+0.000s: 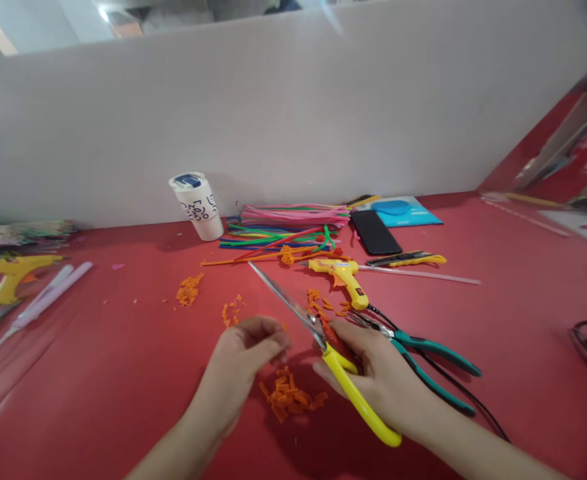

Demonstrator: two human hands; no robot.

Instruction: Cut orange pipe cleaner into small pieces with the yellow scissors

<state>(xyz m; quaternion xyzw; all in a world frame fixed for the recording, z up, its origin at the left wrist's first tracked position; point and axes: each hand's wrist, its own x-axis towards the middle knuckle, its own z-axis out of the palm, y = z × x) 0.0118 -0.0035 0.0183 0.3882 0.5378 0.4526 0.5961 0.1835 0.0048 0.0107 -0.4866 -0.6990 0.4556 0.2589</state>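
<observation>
The right hand (380, 373) grasps scissors (340, 375) toward the worktop's (138, 347) near edge, the left hand's (246, 360) grip impossible to tell, and cutting looks well under way, orange snippets (288, 398) heaped below, whole stems (293, 217) lying uncut by the far edge.

pliers (440, 349) right of scissors (356, 393) | clippings (287, 396) before glue gun (342, 270) | cup (199, 208) behind, left

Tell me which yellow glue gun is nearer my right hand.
The glue gun just beyond the green-handled pliers; the other glue gun lies far left.
</observation>
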